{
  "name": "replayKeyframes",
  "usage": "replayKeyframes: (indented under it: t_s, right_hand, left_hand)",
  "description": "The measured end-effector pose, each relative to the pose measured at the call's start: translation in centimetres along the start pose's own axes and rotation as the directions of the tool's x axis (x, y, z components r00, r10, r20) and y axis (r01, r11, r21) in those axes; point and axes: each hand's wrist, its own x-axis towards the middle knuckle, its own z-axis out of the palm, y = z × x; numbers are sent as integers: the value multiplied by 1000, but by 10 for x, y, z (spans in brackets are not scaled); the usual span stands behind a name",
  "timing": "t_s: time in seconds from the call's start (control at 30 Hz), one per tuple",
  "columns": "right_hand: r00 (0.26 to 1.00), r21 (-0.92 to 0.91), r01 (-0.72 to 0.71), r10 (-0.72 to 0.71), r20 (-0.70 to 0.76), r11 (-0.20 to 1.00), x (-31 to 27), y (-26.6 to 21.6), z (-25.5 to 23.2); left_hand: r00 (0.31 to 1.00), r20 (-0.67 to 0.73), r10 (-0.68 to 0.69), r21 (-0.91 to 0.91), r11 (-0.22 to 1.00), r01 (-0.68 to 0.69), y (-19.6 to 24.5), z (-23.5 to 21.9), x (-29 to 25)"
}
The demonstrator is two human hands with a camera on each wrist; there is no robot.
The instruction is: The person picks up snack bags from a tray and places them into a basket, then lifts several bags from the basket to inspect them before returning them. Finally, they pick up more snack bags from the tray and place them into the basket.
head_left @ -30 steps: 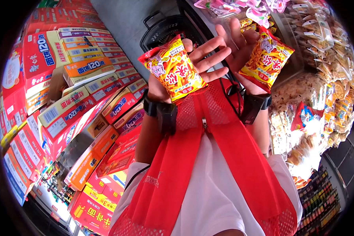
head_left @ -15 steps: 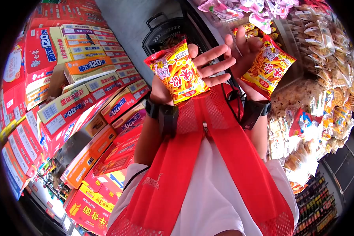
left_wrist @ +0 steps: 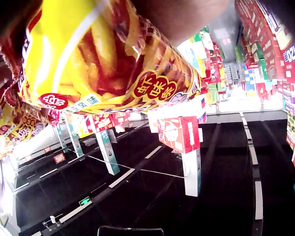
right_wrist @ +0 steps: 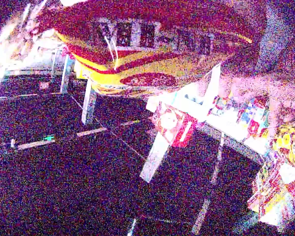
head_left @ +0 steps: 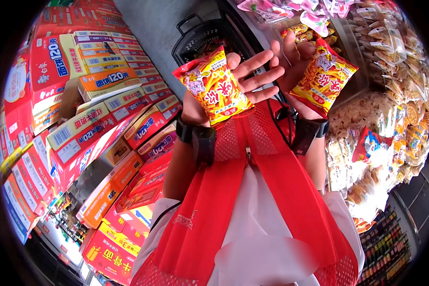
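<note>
Both hands are held palm up in front of the body. On the palm of my left hand (head_left: 262,80) lies a yellow and red snack bag (head_left: 217,90), printed with curly chips and a small cartoon animal. The left fingers stretch out beyond the bag, spread apart. A matching snack bag (head_left: 325,78) rests on my right hand (head_left: 291,71), whose fingers extend past its upper left side. The bags hide most of each palm. Close up, the left wrist view shows the left bag (left_wrist: 103,59); the right wrist view shows the other bag (right_wrist: 147,54) through heavy noise.
Stacked red and orange noodle boxes (head_left: 95,133) fill the left side. A black basket (head_left: 200,40) stands on the floor beyond the hands. To the right are heaps of clear-wrapped snacks (head_left: 391,71), pink packets (head_left: 314,21) and small yellow packs (head_left: 302,32).
Both hands and their bags shifted slightly right and down in the view, then stayed nearly still. Each bag still lies on the same palm.
</note>
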Motion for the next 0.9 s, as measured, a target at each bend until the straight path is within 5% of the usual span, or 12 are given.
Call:
replayKeyframes:
  t_s: [0.2,0.6,0.9]
  right_hand:
    - [999,152,-19,26,-47,988,-3,1,0]
    - [1000,-44,6,-6,4,999,0,1,-4]
    - [996,172,-32,47,-80,984,0,0,-2]
  left_hand:
    - [993,112,42,55,997,-48,-3,-16,-2]
    - [993,116,13,3,1000,-14,1,-19,0]
    - [995,94,14,-14,1000,-13,1,-24,0]
